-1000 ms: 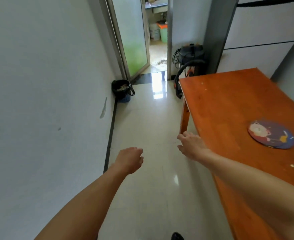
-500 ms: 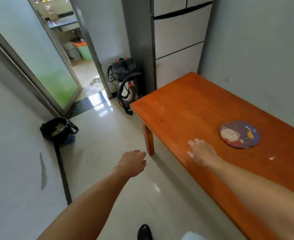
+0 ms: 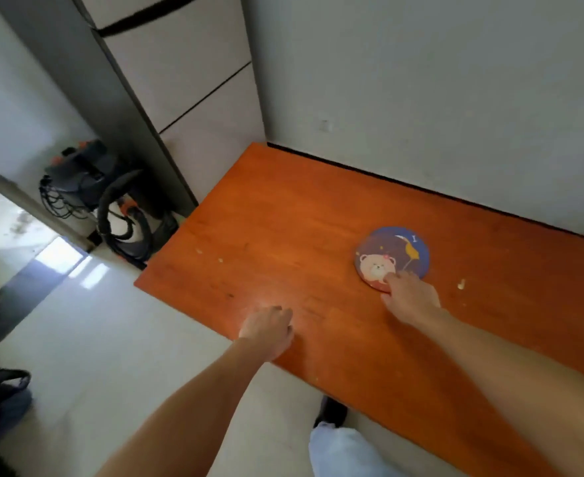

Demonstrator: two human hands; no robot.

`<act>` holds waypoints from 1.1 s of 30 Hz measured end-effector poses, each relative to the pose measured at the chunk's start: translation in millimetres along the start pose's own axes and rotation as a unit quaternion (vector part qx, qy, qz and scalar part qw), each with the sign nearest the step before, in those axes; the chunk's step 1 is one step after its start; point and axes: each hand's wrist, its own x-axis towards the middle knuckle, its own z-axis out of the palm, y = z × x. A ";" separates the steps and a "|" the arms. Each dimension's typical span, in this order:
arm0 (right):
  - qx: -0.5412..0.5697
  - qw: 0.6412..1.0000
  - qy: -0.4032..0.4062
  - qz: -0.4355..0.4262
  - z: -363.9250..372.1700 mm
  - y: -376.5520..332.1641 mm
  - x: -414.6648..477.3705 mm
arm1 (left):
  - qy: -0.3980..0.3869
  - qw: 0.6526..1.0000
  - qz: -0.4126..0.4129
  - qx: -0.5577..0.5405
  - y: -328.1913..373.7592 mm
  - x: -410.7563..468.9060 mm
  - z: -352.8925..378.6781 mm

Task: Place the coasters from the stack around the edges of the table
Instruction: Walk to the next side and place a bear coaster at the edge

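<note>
The coaster stack (image 3: 392,258) lies mid-table (image 3: 283,218), ahead and right — the right hand (image 3: 411,297), fingertips touching its near rim without gripping yet, is nearer, while the left hand (image 3: 267,330) rests loosely curled, empty, at the near edge.

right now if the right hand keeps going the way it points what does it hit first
The coaster stack. The right hand points up the table toward the wall, and its fingertips already seem to touch the stack's near edge, though contact is hard to confirm.

Head-worn view, tilted — looking down, table (image 3: 283,235) close
</note>
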 end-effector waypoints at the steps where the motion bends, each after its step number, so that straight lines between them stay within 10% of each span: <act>1: 0.007 1.000 -0.003 0.020 0.3 7.8 11.2 | -0.002 1.000 0.010 0.006 1.5 13.7 2.0; 19: 0.267 0.890 -0.006 0.370 35.9 60.7 63.8 | -0.031 0.991 0.121 0.038 -1.0 57.7 107.5; 33: 0.526 0.767 0.208 0.303 30.1 -6.7 8.5 | 0.032 0.991 0.123 0.038 -15.6 56.8 113.2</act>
